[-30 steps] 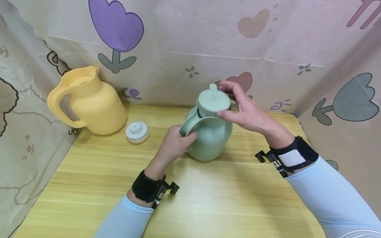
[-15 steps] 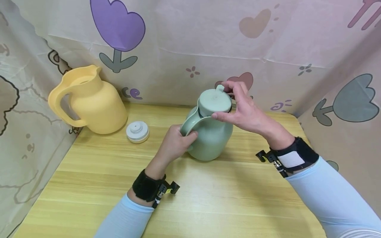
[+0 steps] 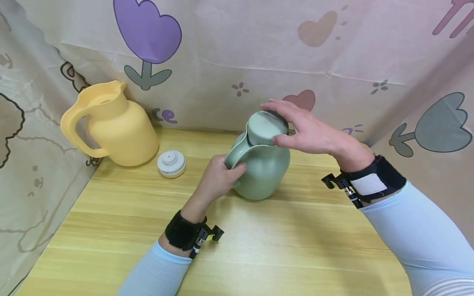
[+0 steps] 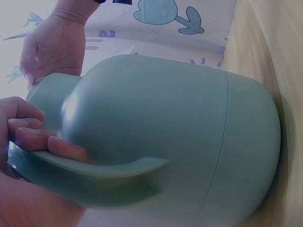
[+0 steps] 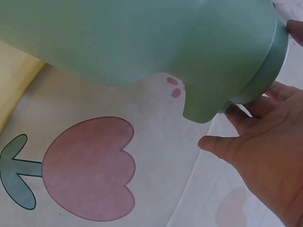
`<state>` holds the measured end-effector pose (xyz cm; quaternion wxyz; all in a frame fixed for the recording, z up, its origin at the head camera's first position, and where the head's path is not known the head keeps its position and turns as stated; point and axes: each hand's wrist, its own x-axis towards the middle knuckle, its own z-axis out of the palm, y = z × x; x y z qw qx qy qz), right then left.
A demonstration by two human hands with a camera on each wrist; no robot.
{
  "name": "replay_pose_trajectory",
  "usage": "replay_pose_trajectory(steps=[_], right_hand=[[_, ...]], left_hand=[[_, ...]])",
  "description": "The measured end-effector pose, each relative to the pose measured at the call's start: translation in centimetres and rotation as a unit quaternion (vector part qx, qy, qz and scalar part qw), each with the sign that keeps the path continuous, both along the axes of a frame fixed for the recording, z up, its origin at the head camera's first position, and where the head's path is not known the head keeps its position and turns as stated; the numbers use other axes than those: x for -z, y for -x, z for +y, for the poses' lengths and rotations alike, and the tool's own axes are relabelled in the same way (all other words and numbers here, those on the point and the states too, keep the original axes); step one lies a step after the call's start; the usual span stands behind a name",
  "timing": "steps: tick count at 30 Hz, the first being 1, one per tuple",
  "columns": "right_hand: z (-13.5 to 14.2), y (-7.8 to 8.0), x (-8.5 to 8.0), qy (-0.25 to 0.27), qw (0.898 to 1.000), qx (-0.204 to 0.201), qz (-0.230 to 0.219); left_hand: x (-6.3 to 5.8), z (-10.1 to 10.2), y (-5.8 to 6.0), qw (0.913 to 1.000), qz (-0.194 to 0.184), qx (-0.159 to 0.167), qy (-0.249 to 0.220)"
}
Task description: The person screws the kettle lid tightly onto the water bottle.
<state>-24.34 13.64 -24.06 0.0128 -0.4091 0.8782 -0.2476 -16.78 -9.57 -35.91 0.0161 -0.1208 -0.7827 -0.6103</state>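
A sage-green thermos jug (image 3: 263, 174) stands on the wooden table, its round green lid (image 3: 263, 126) sitting in the neck. My left hand (image 3: 219, 177) grips the jug's handle (image 3: 236, 153), with curled fingers (image 4: 35, 135) wrapped over it in the left wrist view. At the lid, my right hand (image 3: 311, 130) holds the rim between thumb and fingers, the thumb on the near side. The right wrist view shows that hand (image 5: 265, 137) beside the spout (image 5: 201, 104), one finger sticking out apart from the jug. The lid's small tab is hidden in the head view.
A yellow jug (image 3: 124, 131) without a lid stands at the back left. Next to it lies a white round stopper (image 3: 171, 163) on the wooden table (image 3: 122, 230). A patterned cloth (image 3: 222, 37) hangs close behind and along both sides.
The lid turned clockwise, its tab moving right before going out of sight. My right hand then shifted left over the lid, its forearm swinging slightly up and right. The left hand kept its grip.
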Motion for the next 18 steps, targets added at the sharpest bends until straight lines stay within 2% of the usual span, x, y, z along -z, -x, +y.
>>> replay_pose_trajectory(steps=[11,18], right_hand=[[-0.2,0.2,0.8,0.001,0.997,0.048,0.054],[-0.3,0.1,1.1,-0.005,0.996,0.058,0.069]], left_hand=[[0.0,0.1,0.0,1.0,0.004,0.001,0.002],[0.1,0.1,-0.1,0.9999,0.01,0.004,-0.003]])
